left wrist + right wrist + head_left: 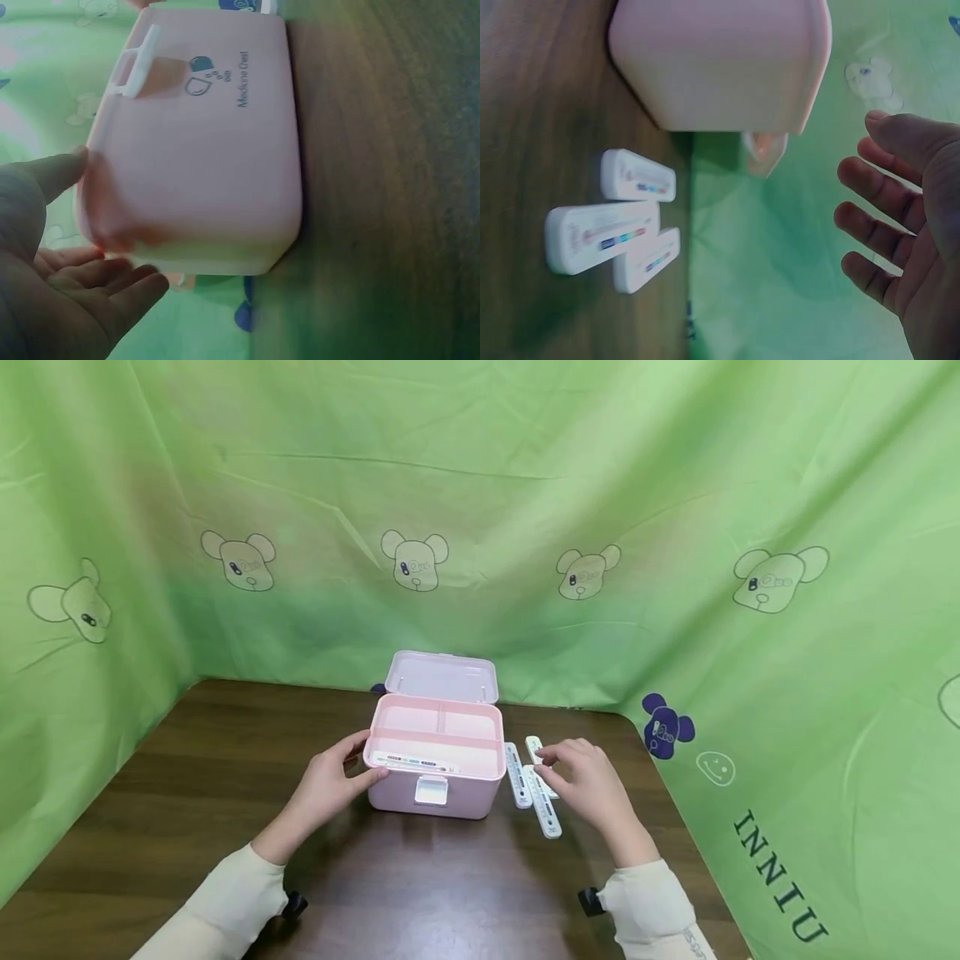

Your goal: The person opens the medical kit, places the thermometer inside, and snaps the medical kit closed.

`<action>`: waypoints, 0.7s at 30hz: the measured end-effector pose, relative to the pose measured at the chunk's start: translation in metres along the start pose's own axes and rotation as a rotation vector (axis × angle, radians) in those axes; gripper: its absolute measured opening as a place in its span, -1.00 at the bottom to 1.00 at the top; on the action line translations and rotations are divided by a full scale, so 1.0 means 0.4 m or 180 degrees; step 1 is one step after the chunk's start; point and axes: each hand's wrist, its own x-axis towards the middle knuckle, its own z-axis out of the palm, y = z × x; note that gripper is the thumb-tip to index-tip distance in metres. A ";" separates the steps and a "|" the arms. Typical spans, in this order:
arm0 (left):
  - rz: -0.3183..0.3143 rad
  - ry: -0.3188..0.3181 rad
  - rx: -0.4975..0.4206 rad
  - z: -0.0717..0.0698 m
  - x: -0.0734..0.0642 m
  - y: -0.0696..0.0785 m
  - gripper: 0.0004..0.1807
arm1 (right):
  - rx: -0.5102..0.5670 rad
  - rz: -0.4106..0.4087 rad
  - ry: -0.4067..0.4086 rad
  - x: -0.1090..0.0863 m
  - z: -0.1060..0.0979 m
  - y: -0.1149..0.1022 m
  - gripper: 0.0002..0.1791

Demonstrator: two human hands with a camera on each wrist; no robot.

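A pink medicine chest [431,797] stands on the table with its lid [442,677] tipped back. My left hand [330,783] holds its near left corner, thumb on the front rim and fingers along the side. One flat white thermometer [412,763] lies in the front compartment of the chest's pink tray [468,758]. Three more thermometers rest on the table right of the chest: one nearest it [517,775], one in front [543,803], and one behind [533,745], partly covered by my right hand [588,779] in the head view. That right hand hovers with bent, relaxed fingers and grips nothing.
The brown wooden table [187,810] runs around the chest. A green printed curtain [487,468] hangs behind and along both sides, close to the back of the chest. A white latch [431,790] sticks out at the chest's front.
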 end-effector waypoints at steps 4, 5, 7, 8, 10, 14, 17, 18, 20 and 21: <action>0.0017 0.0021 -0.0128 0.004 0.007 -0.012 -0.06 | 0.0079 0.0206 -0.0013 -0.032 0.007 0.018 -0.81; 0.0016 0.0031 -0.0150 0.003 0.009 -0.014 -0.04 | 0.0091 0.0259 -0.0027 -0.038 0.009 0.021 -0.81; 0.0028 0.0049 -0.0148 0.002 0.011 -0.018 -0.01 | 0.0110 0.0363 -0.0058 -0.051 0.012 0.027 -0.80; 0.0028 0.0052 -0.0141 0.001 0.012 -0.020 0.00 | 0.0124 0.0414 -0.0078 -0.058 0.013 0.030 -0.80; 0.0031 0.0052 -0.0110 0.000 0.014 -0.022 0.01 | 0.0140 0.0508 -0.0118 -0.070 0.017 0.035 -0.78; 0.0016 0.0009 -0.0085 0.002 0.015 -0.024 0.02 | 0.0157 0.0666 -0.0208 -0.094 0.030 0.047 -0.74; -0.0004 -0.0021 -0.0034 0.006 0.018 -0.024 0.01 | 0.0128 0.0742 -0.0268 -0.109 0.041 0.058 -0.70; -0.0017 -0.0024 -0.0019 0.007 0.019 -0.022 0.01 | 0.0116 0.0761 -0.0291 -0.114 0.045 0.063 -0.69; -0.0040 -0.0031 0.0027 0.011 0.020 -0.019 0.01 | 0.0060 0.0799 -0.0338 -0.124 0.052 0.071 -0.66; -0.0040 -0.0039 0.0044 0.013 0.021 -0.018 0.00 | 0.0040 0.0829 -0.0365 -0.128 0.056 0.075 -0.64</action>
